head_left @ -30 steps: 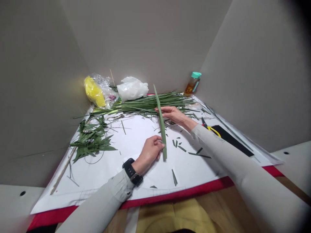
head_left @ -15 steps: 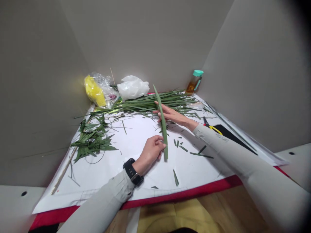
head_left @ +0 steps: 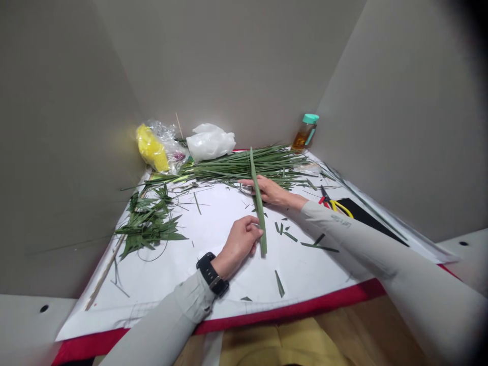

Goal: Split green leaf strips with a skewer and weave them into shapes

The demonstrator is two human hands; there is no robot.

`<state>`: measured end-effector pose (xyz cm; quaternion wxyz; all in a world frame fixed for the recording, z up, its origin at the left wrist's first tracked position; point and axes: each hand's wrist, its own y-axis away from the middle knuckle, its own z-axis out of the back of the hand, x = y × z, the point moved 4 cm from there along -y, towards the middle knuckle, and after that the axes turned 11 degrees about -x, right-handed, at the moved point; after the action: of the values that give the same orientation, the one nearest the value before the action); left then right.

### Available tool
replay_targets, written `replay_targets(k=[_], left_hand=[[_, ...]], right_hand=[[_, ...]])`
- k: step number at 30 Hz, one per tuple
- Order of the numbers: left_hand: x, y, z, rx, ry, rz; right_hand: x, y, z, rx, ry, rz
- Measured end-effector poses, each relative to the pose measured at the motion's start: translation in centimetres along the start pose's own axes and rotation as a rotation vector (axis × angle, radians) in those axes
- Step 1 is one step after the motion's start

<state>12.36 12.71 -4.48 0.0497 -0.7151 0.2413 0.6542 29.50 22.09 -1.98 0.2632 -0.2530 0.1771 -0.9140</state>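
Okay, left hand (head_left: 240,241) first: your thumb and fingers are clamped on the long green leaf strip (head_left: 257,201), near its lower end, above the white sheet (head_left: 213,216). The strip runs away from you between your hands, its far tip overlapping the pile of long leaves (head_left: 224,169) in view. Your right hand (head_left: 271,192) is at the strip's upper half, fingers passing behind it and poking out left; can't tell whether the thumb presses it, so grip state there is unclear. For good handling, pinch the lower end flat so it doesn't twist, support the upper part with straight fingers, and run any stroke along the blade, not across, since the leaf probably creases or splits easily. Mind the edges; they may be sharp. Leaf cuttings (head_left: 291,237) lie loose right of the strip, scissors (head_left: 336,205) beside your right forearm, folded leaf pieces (head_left: 152,229) at far left.
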Motion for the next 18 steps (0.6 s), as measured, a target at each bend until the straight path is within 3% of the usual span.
replay_targets(k=[6, 18], left_hand=[[0.0, 0.0, 0.0, 0.001, 0.005, -0.013], [0.2, -0.1, 0.1, 0.000, -0.026, -0.032]], right_hand=[[-0.4, -0.6, 0.0, 0.048, 0.279, 0.238], [-0.7, -2.0, 4.8, -0.059, 0.666, 0.353]])
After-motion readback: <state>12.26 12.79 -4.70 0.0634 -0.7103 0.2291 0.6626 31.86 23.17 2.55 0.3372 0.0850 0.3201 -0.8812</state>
